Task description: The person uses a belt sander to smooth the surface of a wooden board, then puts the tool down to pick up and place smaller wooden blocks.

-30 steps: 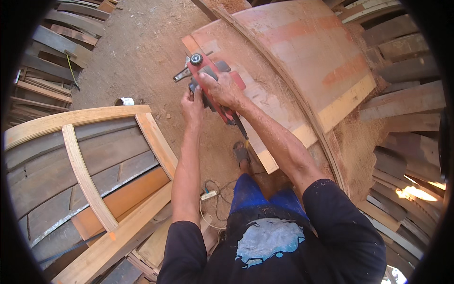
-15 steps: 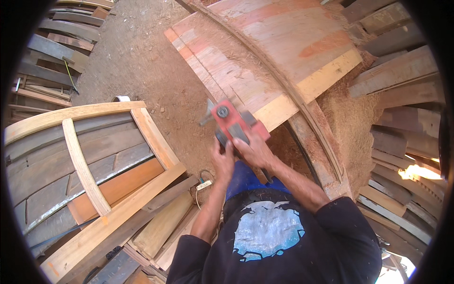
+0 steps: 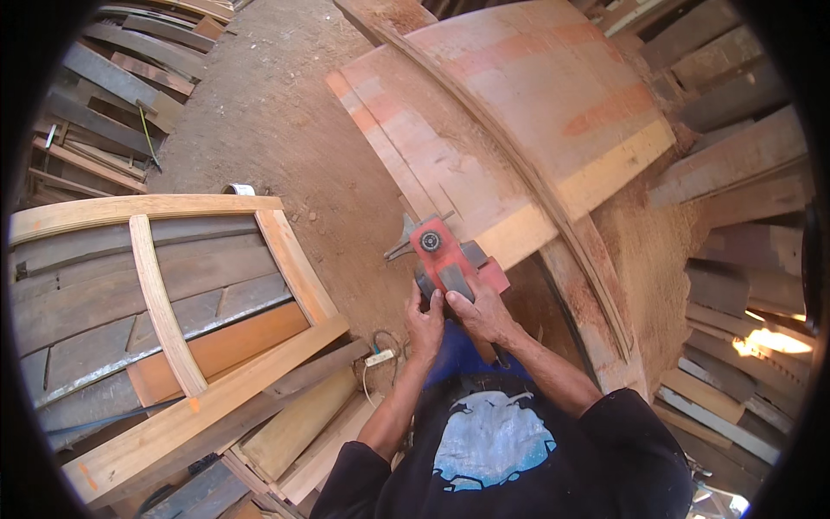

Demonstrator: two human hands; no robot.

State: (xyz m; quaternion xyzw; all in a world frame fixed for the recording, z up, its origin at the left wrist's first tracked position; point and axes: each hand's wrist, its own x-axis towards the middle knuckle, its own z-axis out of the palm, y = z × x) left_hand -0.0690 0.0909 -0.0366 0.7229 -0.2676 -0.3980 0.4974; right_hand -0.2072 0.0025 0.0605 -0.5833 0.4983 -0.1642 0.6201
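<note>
With both hands I hold a red electric planer [image 3: 443, 255] in front of my body, beside the near left edge of the workbench. A round black knob tops its front end, and a grey metal bracket sticks out at its left. My left hand [image 3: 425, 327] grips the planer's near left side, thumb upward. My right hand [image 3: 484, 313] is wrapped round its rear grip, with the thumb lying on top. The planer's underside is hidden, and its dark cord hangs down by my right wrist. A long, narrow wooden strip [image 3: 497, 130] lies lengthwise across the dusty bench board [image 3: 596, 130].
At the left, a pale wooden frame [image 3: 158, 294] lies over stacked planks. A white power strip [image 3: 379, 357] rests on the ground near my left forearm. More boards [image 3: 726, 182] are piled along the right, beside sawdust [image 3: 657, 251].
The view has shifted slightly, so the bench and frame appear a little farther right and lower. Both hands still hold the planer, which now looks sharper.
</note>
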